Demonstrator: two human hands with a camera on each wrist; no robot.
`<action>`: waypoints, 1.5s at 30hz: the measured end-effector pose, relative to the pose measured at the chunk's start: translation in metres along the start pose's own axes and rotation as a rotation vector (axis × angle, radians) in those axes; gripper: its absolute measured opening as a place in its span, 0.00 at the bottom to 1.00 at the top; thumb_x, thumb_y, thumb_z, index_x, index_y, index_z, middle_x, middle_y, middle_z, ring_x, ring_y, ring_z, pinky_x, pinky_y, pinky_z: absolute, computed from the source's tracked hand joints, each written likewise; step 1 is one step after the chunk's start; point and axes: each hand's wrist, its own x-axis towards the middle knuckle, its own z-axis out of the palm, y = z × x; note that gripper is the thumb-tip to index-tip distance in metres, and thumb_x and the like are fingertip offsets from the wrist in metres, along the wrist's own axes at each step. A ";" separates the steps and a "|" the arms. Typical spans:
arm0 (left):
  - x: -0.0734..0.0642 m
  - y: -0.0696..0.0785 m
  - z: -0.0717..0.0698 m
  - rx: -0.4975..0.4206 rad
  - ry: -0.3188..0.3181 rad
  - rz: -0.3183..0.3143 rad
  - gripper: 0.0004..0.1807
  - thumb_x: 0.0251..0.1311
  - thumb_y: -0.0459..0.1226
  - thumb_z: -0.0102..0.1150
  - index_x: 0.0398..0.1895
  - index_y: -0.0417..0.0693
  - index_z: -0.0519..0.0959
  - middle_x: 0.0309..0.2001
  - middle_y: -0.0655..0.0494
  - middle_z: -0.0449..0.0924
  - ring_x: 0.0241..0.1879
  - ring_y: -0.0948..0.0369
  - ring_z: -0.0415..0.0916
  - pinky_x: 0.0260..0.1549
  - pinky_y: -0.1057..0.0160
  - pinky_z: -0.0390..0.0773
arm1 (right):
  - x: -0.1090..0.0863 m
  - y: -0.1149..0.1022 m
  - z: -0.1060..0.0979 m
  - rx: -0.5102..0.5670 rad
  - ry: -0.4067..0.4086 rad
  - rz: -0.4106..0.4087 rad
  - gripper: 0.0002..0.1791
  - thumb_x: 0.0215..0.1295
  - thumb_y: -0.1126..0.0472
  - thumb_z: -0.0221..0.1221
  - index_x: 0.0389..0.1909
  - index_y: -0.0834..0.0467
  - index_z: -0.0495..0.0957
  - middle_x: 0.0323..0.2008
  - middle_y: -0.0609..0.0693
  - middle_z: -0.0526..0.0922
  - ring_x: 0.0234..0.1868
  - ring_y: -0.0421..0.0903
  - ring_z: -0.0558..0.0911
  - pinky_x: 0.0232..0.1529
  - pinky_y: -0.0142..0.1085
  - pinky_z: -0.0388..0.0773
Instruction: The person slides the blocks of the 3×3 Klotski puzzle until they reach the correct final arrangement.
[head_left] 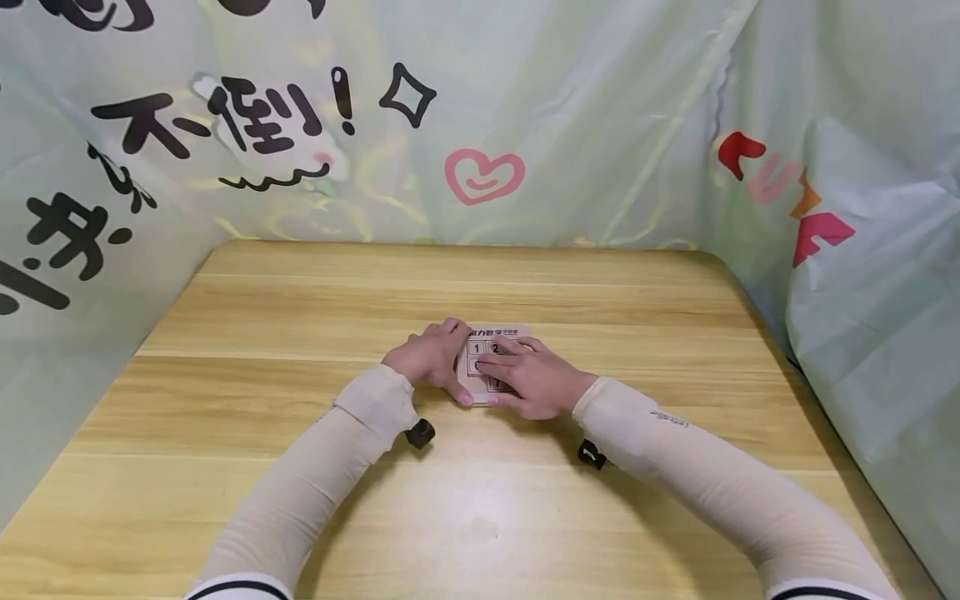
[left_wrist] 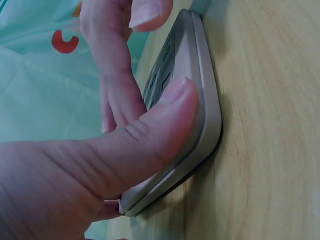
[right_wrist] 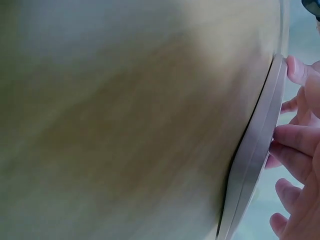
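Observation:
A flat, light-coloured sliding number puzzle (head_left: 476, 349) with rounded corners lies on the table between both hands. Numbered square tiles and dark printing show on its top. My left hand (head_left: 431, 356) grips its left side, the thumb at the near corner and the fingers toward the far edge. In the left wrist view that thumb (left_wrist: 172, 117) presses over the puzzle's rim (left_wrist: 212, 100). My right hand (head_left: 546, 385) reaches over from the right, its fingers extended onto the tiles and covering several of them. The right wrist view shows those fingertips touching the puzzle (right_wrist: 252, 155) from above.
The wooden table (head_left: 480, 517) extends around the puzzle on every side. A printed pale green curtain (head_left: 600, 125) hangs behind the table and along both sides. Small black devices (head_left: 421, 433) sit under the wrists, over beige sleeves (head_left: 300, 492).

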 end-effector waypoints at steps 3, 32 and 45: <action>0.000 0.000 0.000 0.002 0.000 0.000 0.63 0.30 0.58 0.79 0.71 0.46 0.58 0.69 0.48 0.57 0.66 0.46 0.58 0.60 0.39 0.63 | 0.001 -0.001 -0.001 0.001 -0.004 0.002 0.31 0.73 0.41 0.45 0.67 0.58 0.69 0.67 0.52 0.69 0.72 0.58 0.56 0.68 0.58 0.55; 0.000 -0.001 0.002 -0.013 0.007 -0.003 0.64 0.29 0.58 0.80 0.72 0.46 0.57 0.69 0.48 0.58 0.64 0.48 0.60 0.62 0.40 0.61 | -0.017 -0.002 -0.001 0.005 -0.032 0.022 0.32 0.72 0.41 0.46 0.68 0.58 0.68 0.67 0.53 0.69 0.72 0.57 0.56 0.68 0.58 0.55; 0.000 -0.002 0.002 -0.013 0.005 -0.001 0.64 0.29 0.58 0.79 0.72 0.46 0.57 0.69 0.48 0.58 0.63 0.48 0.60 0.61 0.40 0.62 | -0.005 0.000 0.002 0.000 -0.029 0.025 0.32 0.73 0.40 0.45 0.69 0.57 0.68 0.68 0.51 0.68 0.73 0.56 0.54 0.69 0.57 0.53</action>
